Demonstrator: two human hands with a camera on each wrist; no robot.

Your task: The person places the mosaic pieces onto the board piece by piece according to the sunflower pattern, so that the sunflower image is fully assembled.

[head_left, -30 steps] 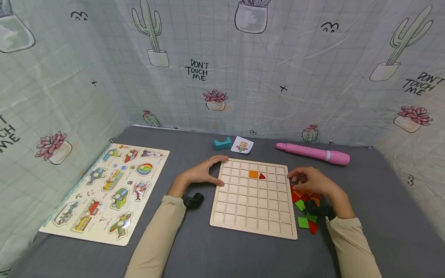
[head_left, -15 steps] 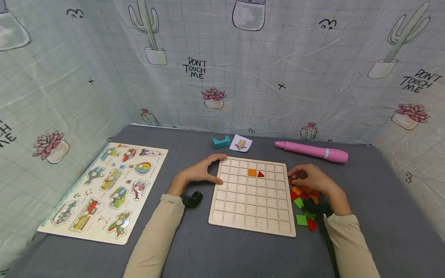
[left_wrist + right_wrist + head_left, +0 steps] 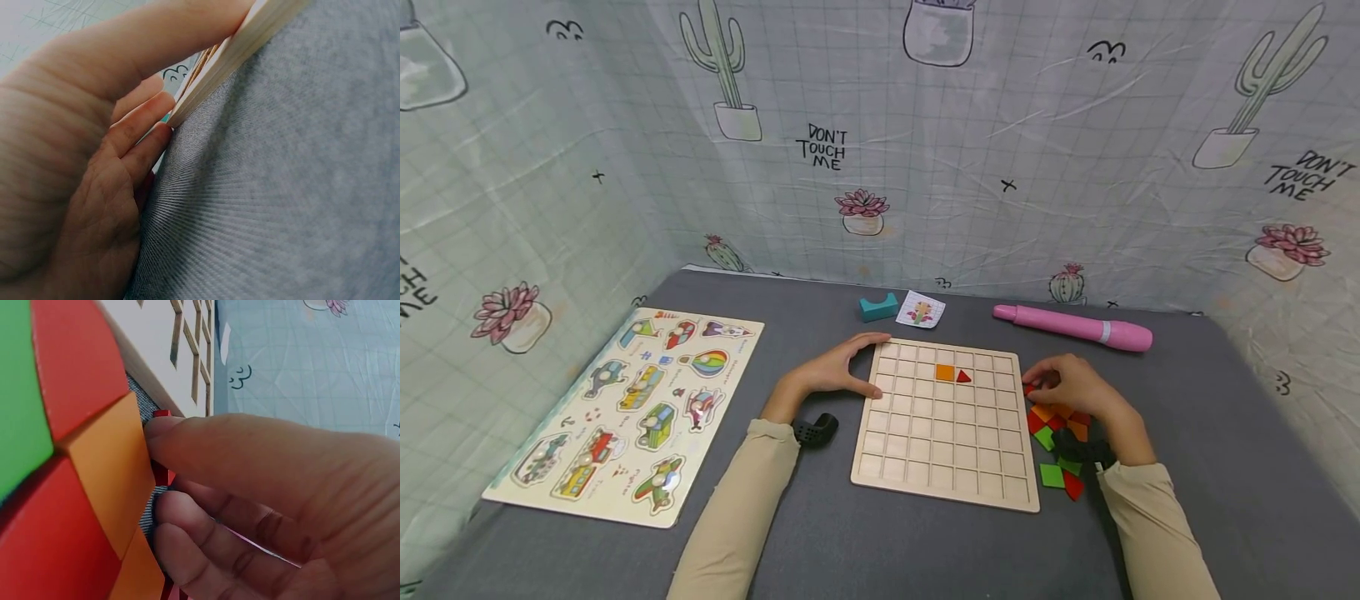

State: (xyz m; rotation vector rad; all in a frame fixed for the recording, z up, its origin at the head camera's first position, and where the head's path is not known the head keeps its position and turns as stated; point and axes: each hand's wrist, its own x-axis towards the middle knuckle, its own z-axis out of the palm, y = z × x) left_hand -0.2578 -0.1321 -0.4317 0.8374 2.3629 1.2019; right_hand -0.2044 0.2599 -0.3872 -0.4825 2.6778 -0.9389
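My left hand rests at the left edge of a square wooden grid board. Its thumb and fingers are spread and nearly straight, touching the edge and far corner; the left wrist view shows fingertips against the board's side. An orange square tile and a red triangle tile sit side by side in the grid. Beside the board's right edge, my right hand pinches a small red tile, its thumb covering most of it. The other fingers are curled, and the index fingertip is hidden.
Several loose orange, red and green tiles lie below the right hand. A picture puzzle board is at left. Behind the grid board are a teal block, a small pattern card and a pink pen-like tube.
My right fingers have closed on the red tile near the board's right edge. The left hand stays at the board. The head view has shifted slightly.
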